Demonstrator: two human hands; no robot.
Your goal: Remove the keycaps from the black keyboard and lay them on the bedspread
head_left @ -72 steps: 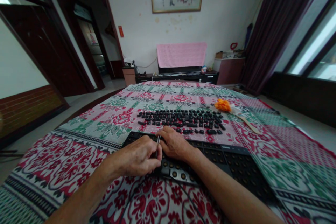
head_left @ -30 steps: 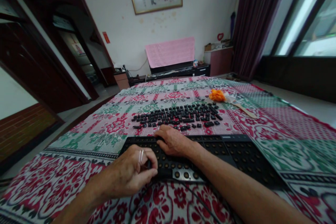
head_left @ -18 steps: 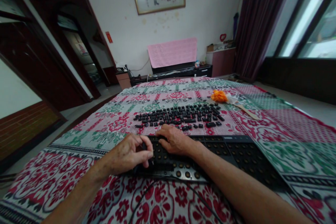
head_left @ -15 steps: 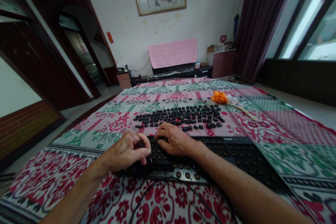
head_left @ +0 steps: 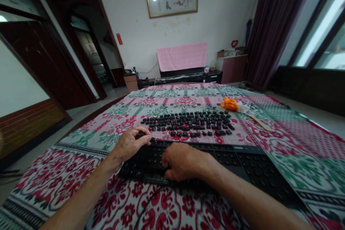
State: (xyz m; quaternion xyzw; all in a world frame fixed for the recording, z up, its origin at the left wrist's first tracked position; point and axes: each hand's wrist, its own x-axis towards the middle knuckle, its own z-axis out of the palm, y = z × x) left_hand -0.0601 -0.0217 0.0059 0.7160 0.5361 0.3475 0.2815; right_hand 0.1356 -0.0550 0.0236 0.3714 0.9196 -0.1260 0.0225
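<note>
A black keyboard (head_left: 253, 167) lies along the near side of the table, most of its key sockets bare, with a few keys in place at its lower left. My left hand (head_left: 132, 143) is above its upper left edge, thumb and fingers pinched on a small dark piece that looks like a keycap (head_left: 140, 134). Over the left-middle of the keyboard, my right hand (head_left: 183, 161) is closed, fingers curled down towards the lower rows; its fingertips are mostly hidden. Just beyond the keyboard, many loose black keycaps (head_left: 198, 127) are spread in rough rows.
A patterned red, green and white cloth (head_left: 107, 190) covers the table. An orange bunched item (head_left: 229, 104) and a pale wooden-handled tool (head_left: 259, 122) lie at the right, past the keycaps. A black cable (head_left: 147, 206) runs from the keyboard's near edge.
My left hand has moved away from me, to the keyboard's upper left edge. My right hand has come nearer, from the top rows to the lower rows, fingers more curled. The view has shifted slightly.
</note>
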